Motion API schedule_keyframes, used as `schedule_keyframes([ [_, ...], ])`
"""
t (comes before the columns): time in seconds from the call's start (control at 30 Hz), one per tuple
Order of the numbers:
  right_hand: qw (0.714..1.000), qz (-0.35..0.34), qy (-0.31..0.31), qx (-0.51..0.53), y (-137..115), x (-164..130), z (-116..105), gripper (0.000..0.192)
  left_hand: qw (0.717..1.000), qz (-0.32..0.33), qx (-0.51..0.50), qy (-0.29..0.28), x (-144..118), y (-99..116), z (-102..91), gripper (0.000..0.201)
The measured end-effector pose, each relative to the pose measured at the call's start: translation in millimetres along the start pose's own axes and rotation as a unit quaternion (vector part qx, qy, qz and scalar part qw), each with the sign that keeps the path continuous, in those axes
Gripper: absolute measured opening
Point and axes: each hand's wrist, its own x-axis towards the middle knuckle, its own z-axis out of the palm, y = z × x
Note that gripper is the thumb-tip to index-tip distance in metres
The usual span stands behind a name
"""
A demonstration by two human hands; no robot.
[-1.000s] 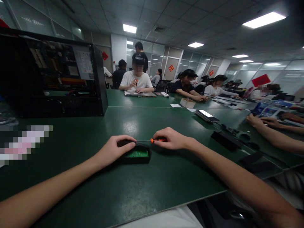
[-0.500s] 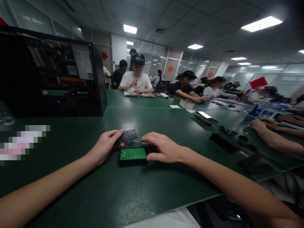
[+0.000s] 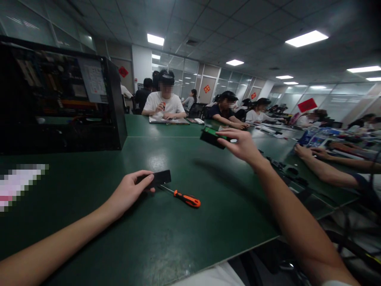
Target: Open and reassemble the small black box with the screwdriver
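My left hand (image 3: pixel 138 184) is closed on a thin black plastic cover (image 3: pixel 161 178), held just above the green table. Partly under that cover lies the tip of a screwdriver (image 3: pixel 187 199) with an orange and black handle, resting on the table. My right hand (image 3: pixel 238 143) is raised over the far part of the table, its thumb and fingers pinching a black box with a green circuit board (image 3: pixel 210 137) in its open top. The fingers hide the right end of the box.
A black computer case (image 3: pixel 116 107) with its side open stands at the back left. Black parts and cables (image 3: pixel 290 171) lie on the right, near a co-worker's arms (image 3: pixel 330 169). Other people sit across the green table (image 3: pixel 143 238). A blurred pale item (image 3: pixel 20 184) is at the left.
My right hand has let go of the screwdriver and lifted the circuit-board box up and to the right. The cover stays in my left hand, now turned. The view has shifted slightly right.
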Motion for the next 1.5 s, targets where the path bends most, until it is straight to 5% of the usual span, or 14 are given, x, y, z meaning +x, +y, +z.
schedule_keyframes([
  [0.07,0.981,0.145,-0.032,-0.126,50,0,-14,0.038,0.997,0.024,0.062,-0.023,-4,3,1.4,0.042],
  [0.27,0.892,0.353,-0.192,-0.207,152,-32,-31,0.027,0.980,0.079,0.157,-0.091,-15,10,7.6,0.036],
  [0.4,0.859,0.399,-0.262,-0.186,179,-44,-20,0.031,0.971,0.110,0.181,-0.109,-16,8,7.4,0.033],
  [0.57,0.868,0.388,-0.278,-0.140,180,-44,-14,0.028,0.961,0.124,0.209,-0.133,-14,5,6.3,0.035],
  [0.77,0.925,0.310,-0.188,-0.112,139,-26,-19,0.029,0.968,0.092,0.191,-0.131,-16,5,8.3,0.037],
  [0.87,0.970,0.208,-0.121,-0.047,88,-9,-5,0.031,0.972,0.079,0.173,-0.141,-17,7,9.0,0.035],
  [0.97,0.982,0.086,-0.148,0.074,14,-4,26,0.043,0.963,0.112,0.186,-0.161,-18,9,9.6,0.028],
  [1.1,0.935,-0.070,-0.267,0.222,-85,-26,65,0.056,0.941,0.206,0.227,-0.144,-22,11,11.7,0.021],
  [1.2,0.884,-0.138,-0.325,0.305,-129,-45,76,0.056,0.934,0.237,0.235,-0.125,-25,10,14.2,0.019],
  [1.37,0.809,-0.090,-0.396,0.424,-141,-53,71,0.052,0.926,0.273,0.235,-0.115,-26,7,18.4,0.016],
  [1.5,0.779,-0.057,-0.439,0.444,-135,-51,65,0.049,0.916,0.300,0.236,-0.127,-24,7,20.1,0.018],
])
